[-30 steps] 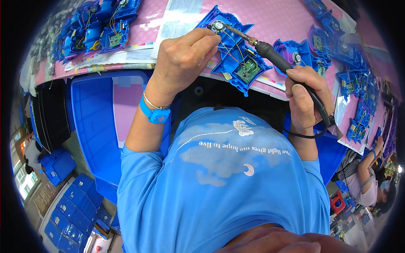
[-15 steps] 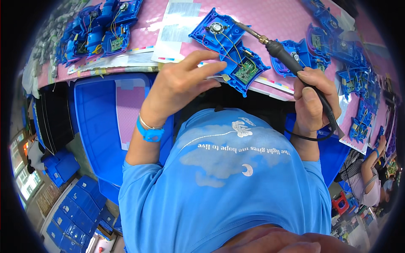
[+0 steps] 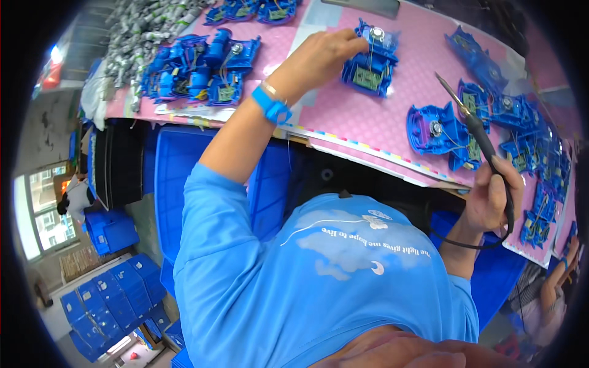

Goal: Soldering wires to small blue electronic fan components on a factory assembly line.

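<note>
The open, two-part blue plastic housing (image 3: 375,59) lies on the pink patterned tabletop (image 3: 331,113), well in from the near edge and ahead of the person. One round silver speaker (image 3: 377,32) sits in its far half, and one green rectangular circuit board (image 3: 368,78) in its near half. Half a second ago, what seems to be the same piece hung over the near edge (the view has shifted too); now it sits deeper on the table, which I judge means it is being placed rather than soldered.

The bare left hand (image 3: 322,58), in a bright blue wristband (image 3: 272,107), reaches out to the housing's left side, fingers close together; I cannot tell whether they pinch it or merely touch. The bare right hand (image 3: 496,196) is wrapped round one black-handled soldering iron (image 3: 477,130), its metal tip raised and well apart from that housing.

Counted: two hands, one iron, one housing by the left hand, and one other blue housing with a speaker (image 3: 451,134) near the table edge, before the iron. The crowded blue housings at left (image 3: 199,70) and the blue housings at right (image 3: 521,116) overlap too much to count, as do the grey bundles (image 3: 144,43) beyond.
</note>
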Available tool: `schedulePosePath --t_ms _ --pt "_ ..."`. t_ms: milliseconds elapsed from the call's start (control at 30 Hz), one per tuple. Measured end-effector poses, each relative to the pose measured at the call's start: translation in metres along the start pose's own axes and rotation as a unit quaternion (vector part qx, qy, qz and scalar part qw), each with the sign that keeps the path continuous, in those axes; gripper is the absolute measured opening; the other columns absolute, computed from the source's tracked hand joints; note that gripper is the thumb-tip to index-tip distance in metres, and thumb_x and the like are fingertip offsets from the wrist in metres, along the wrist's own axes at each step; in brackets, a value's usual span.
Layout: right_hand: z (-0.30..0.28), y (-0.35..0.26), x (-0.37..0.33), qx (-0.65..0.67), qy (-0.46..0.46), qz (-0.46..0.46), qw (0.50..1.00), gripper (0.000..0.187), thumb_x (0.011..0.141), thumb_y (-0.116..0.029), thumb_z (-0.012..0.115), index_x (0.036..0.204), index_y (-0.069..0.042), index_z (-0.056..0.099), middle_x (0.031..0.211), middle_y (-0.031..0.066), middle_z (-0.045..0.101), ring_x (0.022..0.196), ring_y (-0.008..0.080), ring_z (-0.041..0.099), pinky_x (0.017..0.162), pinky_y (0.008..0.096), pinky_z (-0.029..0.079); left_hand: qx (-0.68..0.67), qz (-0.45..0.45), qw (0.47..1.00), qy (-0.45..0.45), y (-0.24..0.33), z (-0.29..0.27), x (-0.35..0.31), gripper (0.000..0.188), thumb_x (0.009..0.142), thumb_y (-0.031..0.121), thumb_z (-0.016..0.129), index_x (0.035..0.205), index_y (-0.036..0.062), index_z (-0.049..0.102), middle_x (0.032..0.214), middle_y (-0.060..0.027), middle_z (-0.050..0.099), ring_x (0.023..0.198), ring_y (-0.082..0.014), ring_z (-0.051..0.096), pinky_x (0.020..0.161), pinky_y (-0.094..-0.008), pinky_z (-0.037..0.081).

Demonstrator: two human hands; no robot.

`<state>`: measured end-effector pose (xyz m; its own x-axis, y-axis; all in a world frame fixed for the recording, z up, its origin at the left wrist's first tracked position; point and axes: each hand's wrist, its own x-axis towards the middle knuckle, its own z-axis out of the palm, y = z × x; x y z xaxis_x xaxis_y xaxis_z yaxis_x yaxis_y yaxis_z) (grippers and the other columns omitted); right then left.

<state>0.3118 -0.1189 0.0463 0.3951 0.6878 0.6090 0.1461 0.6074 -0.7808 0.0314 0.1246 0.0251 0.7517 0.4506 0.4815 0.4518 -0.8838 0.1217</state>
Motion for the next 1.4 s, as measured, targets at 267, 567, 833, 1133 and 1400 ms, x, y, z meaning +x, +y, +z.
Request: schedulePosePath --t_ms 267,567,833,1133,1400 --pt "-0.016 0.004 0.002 0.003 0.018 0.014 1.0 0.03 0.089 -0.006 0.059 0.112 0.014 0.065 0.081 0.014 0.06 0.066 0.0141 0.053 0.059 0.0258 0.04 0.009 0.007 1.0 -0.027 -0.119 -0.033 0.028 0.021 0.085 -0.006 0.059 0.102 0.0056 0.064 0.1 -0.0169 0.067 0.087 -0.0413 0.068 0.072 -0.0461 0.054" --pt "-0.008 0.001 0.001 -0.016 0.024 0.03 0.999 0.028 0.091 -0.004 0.058 0.111 0.015 0.064 0.082 0.0141 0.061 0.068 0.0141 0.054 0.061 0.0257 0.042 0.088 -0.077 0.993 -0.018 -0.199 -0.052 -0.009 0.035 0.078 -0.007 0.061 0.103 0.0138 0.074 0.101 -0.0183 0.073 0.096 -0.039 0.071 0.083 -0.0429 0.057" --pt "-0.011 0.0 -0.001 -0.169 0.003 0.019 0.986 0.029 0.094 0.002 0.054 0.118 0.011 0.066 0.083 0.0127 0.063 0.07 0.0155 0.057 0.064 0.028 0.045 -0.09 0.038 0.994 0.048 0.041 -0.032 0.029 0.023 0.079 -0.005 0.073 0.097 0.0096 0.074 0.103 -0.0079 0.075 0.092 -0.0252 0.074 0.073 -0.0309 0.059" --pt "-0.034 0.001 -0.007 -0.283 -0.005 -0.104 0.953 0.022 0.094 0.007 0.062 0.115 0.006 0.071 0.095 0.0146 0.072 0.081 0.0193 0.07 0.074 0.0279 0.055 -0.137 0.036 0.987 -0.077 0.165 0.019 -0.004 0.032 0.084 0.003 0.066 0.115 0.0048 0.063 0.087 -0.0135 0.057 0.066 -0.0304 0.066 0.054 -0.0394 0.053" --pt "-0.058 0.021 -0.035 -0.334 -0.087 -0.03 0.938 0.033 0.092 0.004 0.068 0.125 0.002 0.066 0.136 0.0237 0.065 0.127 0.0299 0.062 0.107 0.0364 0.047 -0.14 0.014 0.989 -0.052 0.118 -0.003 -0.021 0.023 0.086 0.005 0.066 0.108 0.0104 0.069 0.089 -0.0117 0.062 0.067 -0.0301 0.068 0.058 -0.038 0.055"
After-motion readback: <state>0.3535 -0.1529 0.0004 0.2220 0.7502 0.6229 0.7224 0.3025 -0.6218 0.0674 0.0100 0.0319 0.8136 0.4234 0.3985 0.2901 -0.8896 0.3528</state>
